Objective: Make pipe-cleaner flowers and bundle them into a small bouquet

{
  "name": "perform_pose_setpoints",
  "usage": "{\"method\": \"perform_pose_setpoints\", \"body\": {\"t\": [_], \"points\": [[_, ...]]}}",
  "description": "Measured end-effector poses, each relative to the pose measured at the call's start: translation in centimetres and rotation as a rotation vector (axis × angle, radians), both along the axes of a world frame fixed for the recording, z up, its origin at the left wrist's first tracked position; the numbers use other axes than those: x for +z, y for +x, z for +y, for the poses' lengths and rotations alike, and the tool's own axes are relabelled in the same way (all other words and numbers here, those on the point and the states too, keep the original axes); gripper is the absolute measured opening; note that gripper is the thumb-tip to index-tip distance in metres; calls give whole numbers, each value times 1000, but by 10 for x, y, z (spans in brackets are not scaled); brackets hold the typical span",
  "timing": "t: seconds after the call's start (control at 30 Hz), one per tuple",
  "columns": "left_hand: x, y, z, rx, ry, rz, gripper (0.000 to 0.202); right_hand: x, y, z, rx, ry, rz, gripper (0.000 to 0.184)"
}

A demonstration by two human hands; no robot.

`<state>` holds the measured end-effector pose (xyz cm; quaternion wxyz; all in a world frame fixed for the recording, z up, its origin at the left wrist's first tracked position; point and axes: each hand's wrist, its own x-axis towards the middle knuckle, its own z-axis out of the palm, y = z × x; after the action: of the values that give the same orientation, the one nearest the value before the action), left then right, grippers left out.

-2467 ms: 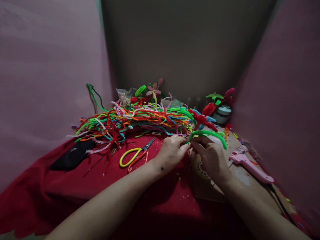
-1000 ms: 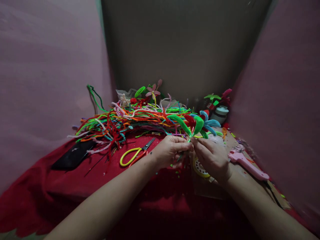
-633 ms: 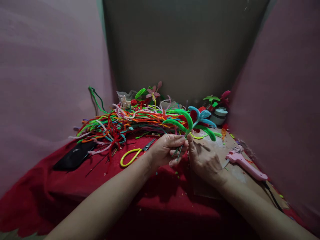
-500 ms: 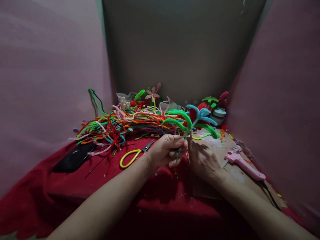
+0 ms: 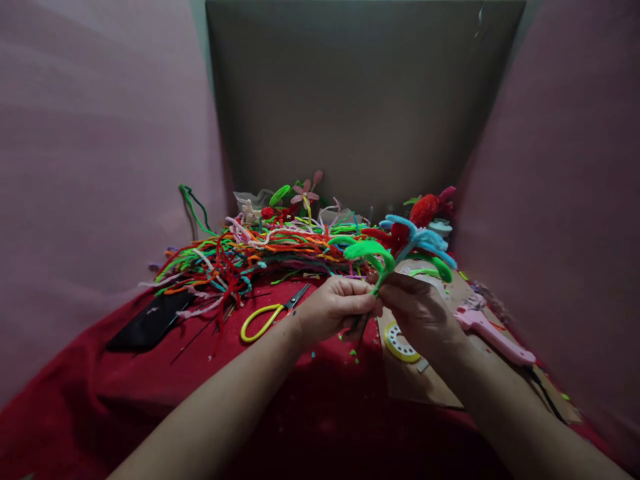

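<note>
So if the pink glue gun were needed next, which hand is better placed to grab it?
Probably the right hand: it is nearer to the pink glue gun, which lies on that side. The left hand is farther away and pinches the green stem, so it could perhaps hold that alone.

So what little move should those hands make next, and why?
Perhaps the right fingers could nudge the blue flower inward: it seems to splay right, away from the curved green piece, while the left fingers pinch the stems below.
</note>
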<state>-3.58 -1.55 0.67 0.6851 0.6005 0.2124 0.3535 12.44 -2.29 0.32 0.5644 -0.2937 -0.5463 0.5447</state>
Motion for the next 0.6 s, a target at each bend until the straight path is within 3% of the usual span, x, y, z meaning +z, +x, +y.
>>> {"method": "perform_pose_setpoints", "body": {"t": [0.2, 0.37, 0.5, 0.6], "points": [[2, 1, -1, 163, 154, 165, 17, -11, 4, 16, 112, -13, 112, 11], [0, 8, -4, 384, 384, 213, 22, -3, 4, 13, 153, -7, 69, 14], [-10, 15, 1, 451, 545, 189, 17, 3, 3, 9, 33, 69, -139, 15], [-10, 15, 3, 482, 501, 238, 14, -1, 3, 13, -114, 157, -255, 14]]}}
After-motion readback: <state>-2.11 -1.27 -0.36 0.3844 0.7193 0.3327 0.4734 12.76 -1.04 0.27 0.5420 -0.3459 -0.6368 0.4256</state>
